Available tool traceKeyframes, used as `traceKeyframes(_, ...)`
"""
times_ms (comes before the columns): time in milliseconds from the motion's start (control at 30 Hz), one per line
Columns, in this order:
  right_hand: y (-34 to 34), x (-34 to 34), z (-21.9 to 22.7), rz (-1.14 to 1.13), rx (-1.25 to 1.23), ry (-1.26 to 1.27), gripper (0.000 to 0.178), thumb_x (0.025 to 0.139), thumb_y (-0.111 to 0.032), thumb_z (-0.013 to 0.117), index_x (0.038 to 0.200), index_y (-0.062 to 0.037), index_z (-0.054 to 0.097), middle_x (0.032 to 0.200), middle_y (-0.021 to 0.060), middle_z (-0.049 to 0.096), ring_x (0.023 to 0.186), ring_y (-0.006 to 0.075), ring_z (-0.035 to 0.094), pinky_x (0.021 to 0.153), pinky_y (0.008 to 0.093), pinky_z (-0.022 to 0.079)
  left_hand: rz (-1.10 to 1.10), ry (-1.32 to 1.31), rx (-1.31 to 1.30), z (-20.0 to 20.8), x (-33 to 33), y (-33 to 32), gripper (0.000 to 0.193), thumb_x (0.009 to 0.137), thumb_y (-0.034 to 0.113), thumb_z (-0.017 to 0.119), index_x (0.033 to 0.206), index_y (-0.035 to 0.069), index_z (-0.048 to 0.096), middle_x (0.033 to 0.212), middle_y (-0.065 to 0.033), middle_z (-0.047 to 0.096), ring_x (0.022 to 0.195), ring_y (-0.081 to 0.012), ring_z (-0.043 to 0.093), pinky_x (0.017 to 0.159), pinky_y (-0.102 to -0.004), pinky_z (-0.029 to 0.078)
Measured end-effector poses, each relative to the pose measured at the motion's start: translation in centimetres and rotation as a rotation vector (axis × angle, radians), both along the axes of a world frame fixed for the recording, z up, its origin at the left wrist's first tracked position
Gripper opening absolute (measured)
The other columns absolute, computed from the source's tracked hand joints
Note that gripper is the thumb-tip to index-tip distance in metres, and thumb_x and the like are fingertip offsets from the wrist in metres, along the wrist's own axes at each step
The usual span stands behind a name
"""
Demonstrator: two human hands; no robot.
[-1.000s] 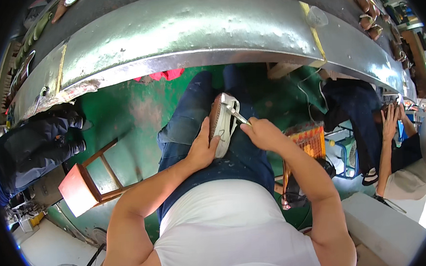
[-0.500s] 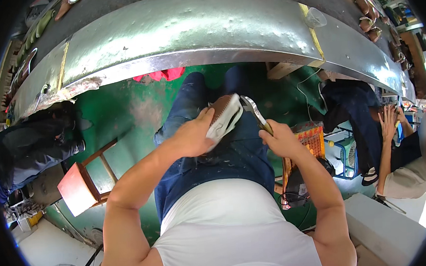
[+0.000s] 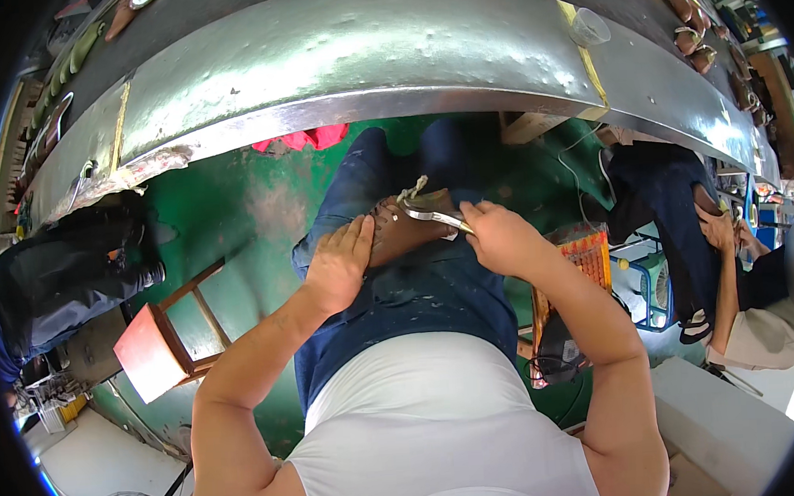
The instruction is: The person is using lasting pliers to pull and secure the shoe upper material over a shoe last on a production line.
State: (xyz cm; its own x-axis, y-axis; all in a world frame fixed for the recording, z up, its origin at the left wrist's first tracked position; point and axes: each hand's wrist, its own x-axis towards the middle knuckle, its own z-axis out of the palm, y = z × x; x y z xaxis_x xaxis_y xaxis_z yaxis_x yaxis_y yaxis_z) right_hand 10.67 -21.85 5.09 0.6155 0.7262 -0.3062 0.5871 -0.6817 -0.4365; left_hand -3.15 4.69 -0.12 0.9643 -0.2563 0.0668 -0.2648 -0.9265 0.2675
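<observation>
Brown shoe [image 3: 412,236] lies across lap [image 3: 418,294], short of metal bench [image 3: 340,56]'s near edge. Left hand [image 3: 337,263]: fingers extended over shoe's left end, grip unclear. Right hand [image 3: 503,239]: closed round metal tool [image 3: 438,216], head at shoe.

Here's your brown shoe [image 3: 405,238], lying crosswise on your lap [image 3: 418,288], brown surface up, left end partly covered, a pale, knotted-looking cord [image 3: 413,189] sticking up from its far edge. And there's your metal tool [image 3: 439,217], shiny and curved at the head, held at a slant, head right against the shoe beside that cord, handle angling down to your right.
</observation>
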Motion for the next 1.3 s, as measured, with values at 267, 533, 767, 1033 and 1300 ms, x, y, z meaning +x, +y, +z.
traceKeyframes(267,2.4,4.1,4.3,-0.014,-0.334,0.744,0.023,0.088,-0.013,0.061,0.104,0.0035,0.062,0.095,0.0200,0.067,0.083,0.0302,0.068,0.071,0.0392,0.058,-0.022,-0.160,0.085,-0.3,-1.5,-0.6,0.054,0.082,0.009,0.053,0.133,-0.010,0.049,0.130,-0.0255,0.057,0.112,-0.0362,0.060,0.091,-0.0472,0.046)
traceKeyframes(533,1.7,7.2,4.6,-0.075,-0.388,1.241,0.026,0.089,-0.014,0.062,0.106,0.0064,0.061,0.109,0.0147,0.067,0.093,0.0215,0.069,0.069,0.0385,0.062,-0.056,-0.255,0.090,-0.6,-2.1,-1.0,0.053,0.082,0.011,0.054,0.132,-0.007,0.050,0.131,-0.0250,0.056,0.112,-0.0381,0.058,0.092,-0.0493,0.046)
traceKeyframes(767,-0.1,8.7,4.5,0.163,-0.461,0.976,0.031,0.094,-0.034,0.058,0.102,-0.0059,0.068,0.084,0.0019,0.071,0.073,0.0118,0.066,0.058,0.0303,0.048,-0.041,-0.267,0.087,-0.5,-2.3,-0.7,0.053,0.082,0.010,0.055,0.132,-0.008,0.050,0.132,-0.0238,0.056,0.113,-0.0372,0.058,0.094,-0.0491,0.045)
traceKeyframes(1033,-8.3,8.1,4.0,-0.315,0.005,1.090,0.026,0.094,-0.012,0.060,0.113,0.0058,0.057,0.111,0.0132,0.067,0.101,0.0220,0.068,0.073,0.0342,0.062,-0.039,-0.014,0.199,2.8,0.0,-0.9,0.053,0.079,0.009,0.063,0.128,-0.007,0.053,0.123,-0.0205,0.061,0.108,-0.0347,0.062,0.093,-0.0469,0.047)
traceKeyframes(1300,-9.5,1.5,-1.8,-0.662,0.233,1.023,0.022,0.097,-0.019,0.059,0.108,0.0002,0.060,0.100,0.0099,0.069,0.085,0.0163,0.069,0.058,0.0267,0.055,0.085,0.146,-0.703,11.2,6.4,-1.9,0.055,0.071,0.009,0.083,0.119,0.002,0.056,0.105,-0.0116,0.067,0.094,-0.0222,0.067,0.083,-0.0368,0.053)
